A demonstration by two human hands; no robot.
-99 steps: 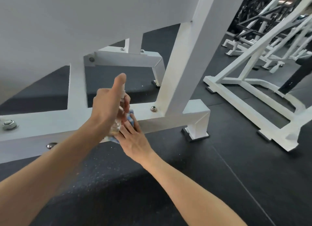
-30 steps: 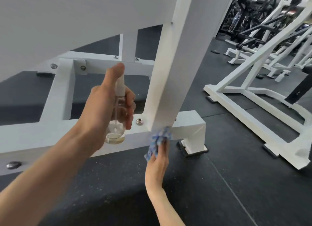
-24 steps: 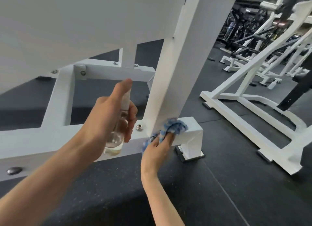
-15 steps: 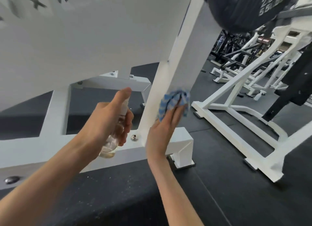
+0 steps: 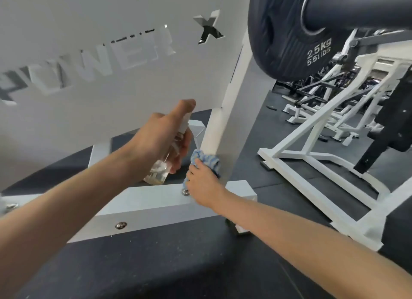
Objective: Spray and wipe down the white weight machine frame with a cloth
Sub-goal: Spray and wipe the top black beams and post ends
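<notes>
My left grip is curled round the clear bottle, with one finger laid over the top of its white pump. The bottle is held upright in the air, above the white beam and just left of the white post. A little pale liquid sits in its bottom. My right grip is closed on the blue-and-white cloth, fingers bunched round it, and holds it against the lower part of the post, on the near corner, a short way above where the post meets the right end of the beam. A tail of the cloth hangs down the left side of my grip toward a bolt on the beam's top face. The beam lies along the dark floor, and a second bolt shows on its near face, toward the left. A big white panel with the cut-out letters "POWER X" fills the upper left and joins the post. A black plate marked 2.5 kg hangs at the upper right, close beside the post. More white frames stand on the floor to the right, well apart from my hands.
</notes>
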